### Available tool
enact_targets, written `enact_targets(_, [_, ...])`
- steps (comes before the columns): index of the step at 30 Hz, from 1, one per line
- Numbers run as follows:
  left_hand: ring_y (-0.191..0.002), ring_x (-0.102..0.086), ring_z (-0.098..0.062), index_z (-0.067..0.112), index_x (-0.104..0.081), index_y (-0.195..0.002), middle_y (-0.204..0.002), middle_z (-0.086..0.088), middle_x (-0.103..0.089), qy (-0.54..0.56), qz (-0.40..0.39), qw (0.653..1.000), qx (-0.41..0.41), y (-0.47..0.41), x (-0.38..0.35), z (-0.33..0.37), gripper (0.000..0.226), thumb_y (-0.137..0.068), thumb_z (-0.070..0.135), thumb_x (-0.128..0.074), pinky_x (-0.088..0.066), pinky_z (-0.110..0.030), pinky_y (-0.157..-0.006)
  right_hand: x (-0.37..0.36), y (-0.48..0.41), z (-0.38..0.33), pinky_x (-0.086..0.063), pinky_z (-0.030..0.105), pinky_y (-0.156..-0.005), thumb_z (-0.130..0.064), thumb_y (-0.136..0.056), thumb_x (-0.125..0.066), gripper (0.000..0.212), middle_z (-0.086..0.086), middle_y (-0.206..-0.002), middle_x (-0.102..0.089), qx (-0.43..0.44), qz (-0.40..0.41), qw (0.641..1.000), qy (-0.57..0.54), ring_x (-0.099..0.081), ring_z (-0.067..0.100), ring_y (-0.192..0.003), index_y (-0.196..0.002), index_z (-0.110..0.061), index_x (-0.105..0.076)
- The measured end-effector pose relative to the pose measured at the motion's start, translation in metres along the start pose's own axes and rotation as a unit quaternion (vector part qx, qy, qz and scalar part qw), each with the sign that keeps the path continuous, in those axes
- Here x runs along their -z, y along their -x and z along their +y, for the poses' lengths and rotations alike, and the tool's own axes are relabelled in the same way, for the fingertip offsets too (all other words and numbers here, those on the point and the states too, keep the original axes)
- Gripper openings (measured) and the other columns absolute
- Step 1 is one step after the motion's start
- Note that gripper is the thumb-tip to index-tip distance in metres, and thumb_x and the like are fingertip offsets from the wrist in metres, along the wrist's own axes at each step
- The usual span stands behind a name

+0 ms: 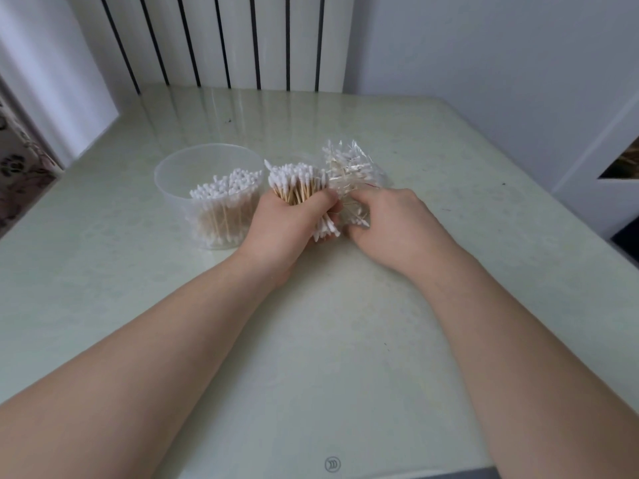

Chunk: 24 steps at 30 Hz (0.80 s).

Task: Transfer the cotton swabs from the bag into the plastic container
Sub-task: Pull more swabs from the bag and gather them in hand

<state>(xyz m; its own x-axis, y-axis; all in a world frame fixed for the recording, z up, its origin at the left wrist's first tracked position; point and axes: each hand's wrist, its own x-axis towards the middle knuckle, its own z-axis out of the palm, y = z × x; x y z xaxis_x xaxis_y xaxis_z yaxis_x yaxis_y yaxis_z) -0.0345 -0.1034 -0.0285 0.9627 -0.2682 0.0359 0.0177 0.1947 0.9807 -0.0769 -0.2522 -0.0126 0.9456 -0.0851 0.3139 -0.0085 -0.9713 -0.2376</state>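
A clear round plastic container (179,188) stands on the table, left of centre, with many wooden-stemmed cotton swabs upright inside it. My left hand (287,226) grips a thick bundle of cotton swabs (297,183) just right of the container, white tips showing above and below the fist. A crinkled clear plastic bag (352,171) with more swabs in it lies directly to the right of the bundle. My right hand (390,223) holds the bag's near end, fingers curled into the plastic.
The pale green table (311,340) stretches toward me beneath my forearms. A white radiator with dark gaps (224,39) stands behind the table's far edge. A floral curtain (17,160) hangs at the left, and a white wall lies to the right.
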Motion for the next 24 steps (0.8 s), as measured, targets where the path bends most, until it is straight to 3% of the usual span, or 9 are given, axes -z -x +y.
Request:
enact_targets(4, [-0.069,-0.066,-0.019,0.008,-0.069,-0.084,-0.078,-0.008,-0.071,-0.007,-0.013,1.0,-0.002,0.001,0.001,0.001,0.01,-0.092,0.003,-0.066,-0.052,-0.034,-0.068,-0.003,-0.006,0.001,-0.041,0.033,-0.09,-0.024,-0.09,-0.055,0.029,0.007,-0.111,-0.066,0.037,-0.02,0.998,0.055,-0.059,0.03,-0.106,-0.114,-0.019,-0.07])
enact_targets(8, [-0.069,-0.066,-0.017,0.009,-0.069,-0.083,-0.076,-0.006,-0.071,-0.008,-0.019,1.0,0.001,0.002,0.0,0.002,0.012,-0.092,0.003,-0.066,-0.052,-0.033,-0.067,-0.004,-0.013,0.004,-0.045,0.033,-0.081,-0.021,-0.088,-0.055,0.029,0.013,-0.102,-0.064,0.017,-0.017,0.998,0.063,-0.06,0.035,-0.099,-0.11,-0.018,-0.072])
enact_targets(13, [-0.073,-0.064,-0.024,0.006,-0.069,-0.081,-0.077,-0.014,-0.068,-0.018,-0.024,1.0,-0.003,0.0,0.0,0.0,0.01,-0.09,0.005,-0.066,-0.049,-0.037,-0.07,-0.002,-0.013,0.006,-0.046,0.033,-0.086,-0.034,-0.092,-0.058,0.025,0.008,-0.105,-0.059,0.035,-0.056,0.997,0.037,-0.058,0.031,-0.104,-0.11,-0.028,-0.075])
enact_targets(18, [-0.089,-0.074,-0.032,0.004,-0.076,-0.092,-0.093,-0.016,-0.077,-0.013,-0.002,1.0,0.01,-0.001,0.001,-0.001,0.01,-0.085,0.009,-0.071,-0.057,-0.044,-0.081,-0.003,-0.012,0.003,-0.049,0.036,-0.076,-0.03,-0.094,-0.055,0.021,0.006,-0.095,-0.058,0.05,-0.036,0.997,0.05,-0.059,0.03,-0.094,-0.101,-0.022,-0.073])
enact_targets(24, [-0.076,-0.071,-0.022,0.014,-0.073,-0.086,-0.083,-0.005,-0.075,-0.006,0.004,1.0,0.005,0.0,-0.002,0.001,0.013,-0.089,0.003,-0.068,-0.057,-0.038,-0.074,0.003,-0.009,0.01,-0.05,0.034,-0.073,-0.027,-0.093,-0.058,0.018,0.008,-0.082,-0.069,-0.001,0.026,0.999,-0.029,-0.062,0.031,-0.084,-0.092,-0.019,-0.073])
